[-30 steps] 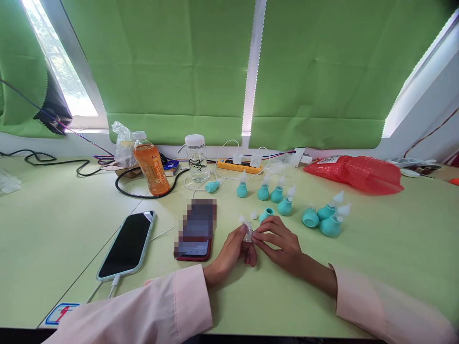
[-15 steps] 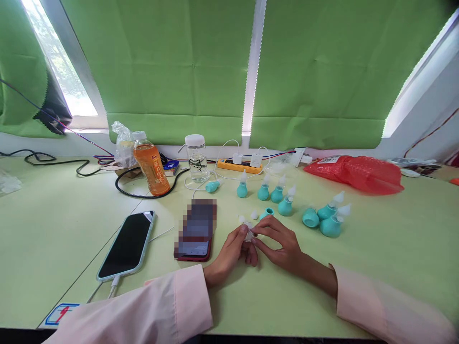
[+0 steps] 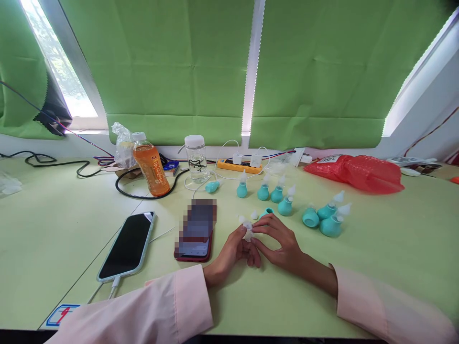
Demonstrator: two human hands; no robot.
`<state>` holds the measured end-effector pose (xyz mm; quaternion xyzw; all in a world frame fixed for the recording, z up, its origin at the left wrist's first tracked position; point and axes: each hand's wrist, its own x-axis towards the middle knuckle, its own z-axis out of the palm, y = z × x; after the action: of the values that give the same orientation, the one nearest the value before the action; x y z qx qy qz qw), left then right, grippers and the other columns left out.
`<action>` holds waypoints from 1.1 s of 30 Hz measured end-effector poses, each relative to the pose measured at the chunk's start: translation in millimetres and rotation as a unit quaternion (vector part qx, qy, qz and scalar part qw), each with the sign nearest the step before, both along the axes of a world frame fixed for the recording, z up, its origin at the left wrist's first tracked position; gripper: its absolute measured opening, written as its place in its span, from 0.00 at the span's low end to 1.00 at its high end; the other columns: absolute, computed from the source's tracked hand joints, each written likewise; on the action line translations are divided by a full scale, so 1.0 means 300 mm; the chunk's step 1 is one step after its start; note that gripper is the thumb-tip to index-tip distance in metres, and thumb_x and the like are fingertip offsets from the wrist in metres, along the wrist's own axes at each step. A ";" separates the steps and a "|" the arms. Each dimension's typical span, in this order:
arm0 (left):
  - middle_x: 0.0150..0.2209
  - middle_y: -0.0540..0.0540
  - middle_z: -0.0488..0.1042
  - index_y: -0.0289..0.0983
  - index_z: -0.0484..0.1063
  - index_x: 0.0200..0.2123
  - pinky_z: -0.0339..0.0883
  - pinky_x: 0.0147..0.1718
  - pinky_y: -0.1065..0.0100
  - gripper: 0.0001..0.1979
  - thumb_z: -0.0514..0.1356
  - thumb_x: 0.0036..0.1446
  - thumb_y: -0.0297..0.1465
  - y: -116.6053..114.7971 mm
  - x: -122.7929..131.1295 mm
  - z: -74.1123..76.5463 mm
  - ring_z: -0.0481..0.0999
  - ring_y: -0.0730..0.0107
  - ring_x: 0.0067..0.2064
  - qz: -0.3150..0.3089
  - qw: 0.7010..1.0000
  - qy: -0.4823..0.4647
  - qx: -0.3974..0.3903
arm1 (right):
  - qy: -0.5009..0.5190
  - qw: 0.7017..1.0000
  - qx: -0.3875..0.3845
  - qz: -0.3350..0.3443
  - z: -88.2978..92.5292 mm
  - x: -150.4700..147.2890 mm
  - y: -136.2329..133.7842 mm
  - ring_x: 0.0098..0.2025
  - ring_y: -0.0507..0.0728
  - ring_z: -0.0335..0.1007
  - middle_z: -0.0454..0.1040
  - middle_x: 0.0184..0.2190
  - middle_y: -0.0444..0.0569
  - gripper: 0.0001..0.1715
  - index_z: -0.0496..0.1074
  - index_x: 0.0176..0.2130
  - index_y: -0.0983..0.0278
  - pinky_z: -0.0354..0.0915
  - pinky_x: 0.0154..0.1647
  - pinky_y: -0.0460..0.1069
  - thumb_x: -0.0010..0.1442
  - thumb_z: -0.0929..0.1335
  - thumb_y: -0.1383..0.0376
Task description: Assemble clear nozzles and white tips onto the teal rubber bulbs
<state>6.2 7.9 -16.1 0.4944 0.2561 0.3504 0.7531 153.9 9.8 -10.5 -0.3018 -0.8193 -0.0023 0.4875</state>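
A small clear plastic piece [image 3: 248, 231] is pinched between the thumb and fingers of my left hand [image 3: 233, 249]. From the other side, my right hand [image 3: 283, 244] has its thumb and index fingertips closed at the piece's right edge. Just beyond my right fingers lies an uncapped teal rubber bulb [image 3: 267, 212], partly hidden by them. Small translucent tips, one of them a white tip [image 3: 254, 215], rest close by. Behind and to the right stand several teal bulb nasal aspirators with clear nozzles, among them a nearer aspirator [image 3: 285, 205] and a right-hand aspirator [image 3: 330, 226].
Left of my hands lie a dark red phone [image 3: 195, 234] and a charging phone [image 3: 127, 246]. Farther back stand an orange drink bottle [image 3: 152, 167], a clear water bottle [image 3: 197, 162] and a yellow power strip [image 3: 239, 166]. A red plastic bag [image 3: 358, 174] lies at the back right.
The clear piece has turned slightly between my fingers, so its rounded top shows more. Both hands stay in nearly the same place.
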 end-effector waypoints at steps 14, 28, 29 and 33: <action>0.17 0.55 0.62 0.37 0.48 0.46 0.49 0.20 0.74 0.19 0.49 0.49 0.31 -0.078 -0.006 0.041 0.57 0.77 0.19 0.144 0.987 0.027 0.067 | -0.023 0.995 -0.068 -0.066 -0.046 0.015 0.047 0.19 0.47 0.61 0.69 0.28 0.48 0.08 0.69 0.34 0.64 0.62 0.19 0.44 0.51 0.64 0.70; 0.43 0.43 0.60 0.41 0.47 0.49 0.59 0.39 0.64 0.24 0.52 0.49 0.28 -0.151 -0.141 0.131 0.63 0.69 0.39 0.195 0.871 0.301 0.336 | -0.157 0.976 -0.044 -0.142 -0.058 0.017 0.035 0.20 0.47 0.63 0.69 0.37 0.49 0.11 0.69 0.37 0.62 0.59 0.20 0.44 0.53 0.62 0.69; 0.48 0.41 0.56 0.40 0.45 0.50 0.56 0.44 0.60 0.26 0.53 0.49 0.29 -0.151 -0.172 0.146 0.60 0.64 0.46 0.227 0.833 0.336 0.378 | -0.154 0.977 -0.045 -0.142 -0.058 0.016 0.033 0.21 0.47 0.63 0.69 0.38 0.50 0.10 0.69 0.36 0.63 0.59 0.20 0.44 0.53 0.62 0.68; 0.57 0.35 0.41 0.36 0.32 0.56 0.45 0.49 0.46 0.42 0.56 0.45 0.37 -0.130 -0.280 0.145 0.43 0.49 0.57 0.314 0.660 0.479 0.485 | -0.147 0.978 -0.041 -0.143 -0.060 0.014 0.031 0.21 0.47 0.64 0.68 0.38 0.50 0.09 0.69 0.36 0.63 0.59 0.19 0.43 0.52 0.62 0.68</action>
<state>-77.8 -31.0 27.3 0.7792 0.5157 0.3555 0.0246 158.1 19.0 -28.5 -0.4320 -0.8295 -0.0831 0.3440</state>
